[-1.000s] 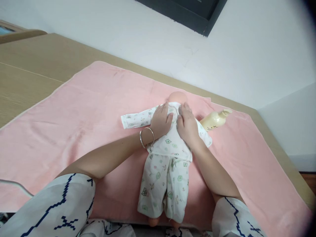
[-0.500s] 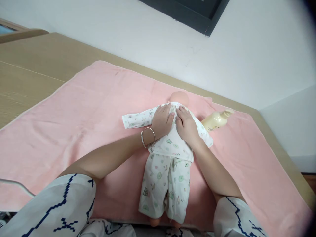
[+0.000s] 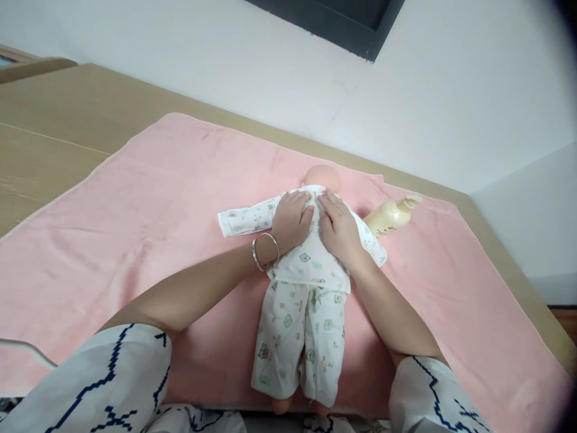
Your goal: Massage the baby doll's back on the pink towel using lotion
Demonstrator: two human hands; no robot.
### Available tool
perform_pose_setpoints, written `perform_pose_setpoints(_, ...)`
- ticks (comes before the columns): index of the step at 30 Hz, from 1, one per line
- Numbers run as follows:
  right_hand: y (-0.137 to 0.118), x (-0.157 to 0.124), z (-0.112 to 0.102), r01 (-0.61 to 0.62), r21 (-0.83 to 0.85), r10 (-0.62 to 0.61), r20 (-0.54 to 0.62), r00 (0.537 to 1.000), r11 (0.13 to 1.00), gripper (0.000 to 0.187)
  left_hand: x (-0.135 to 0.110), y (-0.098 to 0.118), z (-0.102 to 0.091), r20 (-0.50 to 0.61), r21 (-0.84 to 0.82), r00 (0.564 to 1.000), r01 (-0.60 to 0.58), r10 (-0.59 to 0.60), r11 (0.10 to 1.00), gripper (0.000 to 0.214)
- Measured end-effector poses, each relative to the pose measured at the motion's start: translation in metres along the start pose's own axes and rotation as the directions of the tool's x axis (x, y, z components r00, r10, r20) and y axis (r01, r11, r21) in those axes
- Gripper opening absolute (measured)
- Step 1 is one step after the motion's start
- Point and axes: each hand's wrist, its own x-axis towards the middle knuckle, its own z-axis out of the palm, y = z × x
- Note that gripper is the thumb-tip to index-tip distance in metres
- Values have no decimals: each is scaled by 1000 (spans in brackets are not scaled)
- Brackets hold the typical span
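A baby doll point(image 3: 311, 258) in white printed pyjamas lies face down, its bald head away from me and its feet at the near edge. My left hand point(image 3: 292, 219) rests flat on the left of its upper back, fingers stretched out. On the other side of the upper back lies my right hand point(image 3: 340, 228), also flat with its fingers extended. The two hands are close together, with a narrow strip of shirt showing between them. A silver bangle point(image 3: 259, 252) circles my left wrist. The doll's face is hidden.
A pale yellow pump bottle point(image 3: 390, 216) lies tilted beside the doll's right sleeve. Beneath everything is a pink blanket point(image 3: 180, 168) over a wooden table point(image 3: 67, 114). A white wall with a dark frame point(image 3: 342, 24) stands behind. A pale cable point(image 3: 29, 347) crosses the left edge.
The whole view has shifted slightly, so the scene sits a little further left. Both hands stay on the doll's upper back, with no clear movement across it.
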Motion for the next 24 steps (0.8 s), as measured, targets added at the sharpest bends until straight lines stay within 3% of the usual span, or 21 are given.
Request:
perform_pose_setpoints(4, -5, -1, -8, -23, -17, 21, -113, 993, 1000, 52, 1, 0, -2, 4, -4, 1000, 4, -4, 1000, 39)
perform_pose_setpoints(8, -5, 2, 1, -4, -119, 14, 82, 997, 993, 50, 2, 0, -3, 35, -13, 999, 29, -28, 1000, 38)
perform_pose_setpoints(11, -6, 4, -7, 19, -132, 3, 163, 987, 991, 49, 2, -1, -4, 45, -25, 998, 43, -42, 999, 38)
perform_pose_setpoints(13, -10, 3, -28, 17, -86, -6, 129, 992, 996, 47, 2, -1, -5, 45, -27, 998, 38, -36, 999, 39)
perform_pose_setpoints(16, -17, -6, -73, -14, -33, 12, -60, 998, 999, 45, 1, -1, -6, 51, -21, 998, 38, -37, 999, 40)
perform_pose_setpoints(19, -18, -18, -118, -84, -27, 77, -201, 977, 996, 43, 1, 0, -7, 61, -11, 997, 44, -43, 999, 42)
perform_pose_setpoints(24, -5, -33, -164, -235, -82, 211, -231, 950, 969, 42, 5, 1, -9, 96, 14, 994, 44, -46, 999, 46)
